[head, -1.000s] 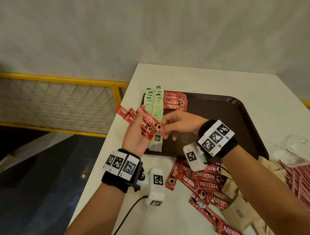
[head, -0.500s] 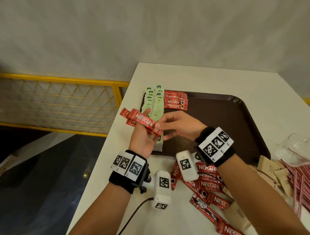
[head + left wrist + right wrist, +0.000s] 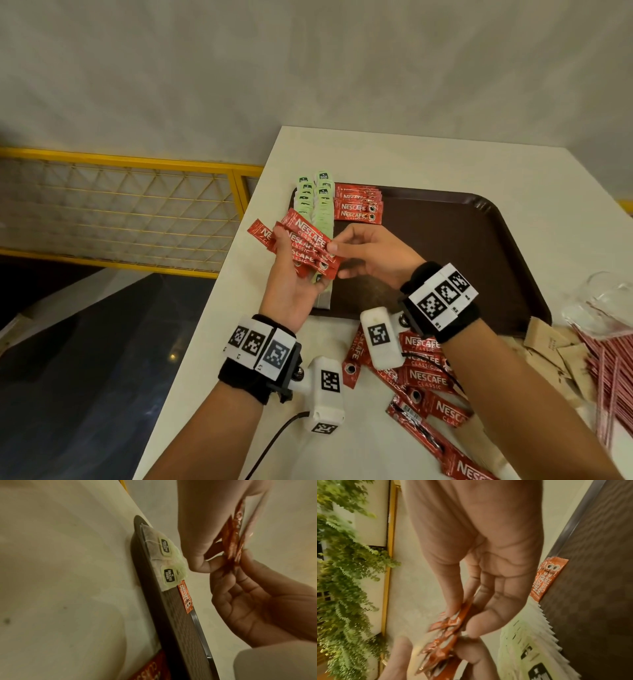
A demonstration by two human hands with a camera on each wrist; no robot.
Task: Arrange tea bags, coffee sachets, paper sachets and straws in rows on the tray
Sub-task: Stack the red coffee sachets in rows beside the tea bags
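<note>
1. The tray holds two rows of tea bags along its left edge, with a short stack of coffee sachets beside them.
2. Left hand, palm up, fingers curled under a fan of red sachets; right hand pinches their near end.
3. They look light, thin and slick, likely to slide apart: best pinched at the ends.
4. Loose sachets, paper sachets and straws crowd the table nearby.
</note>
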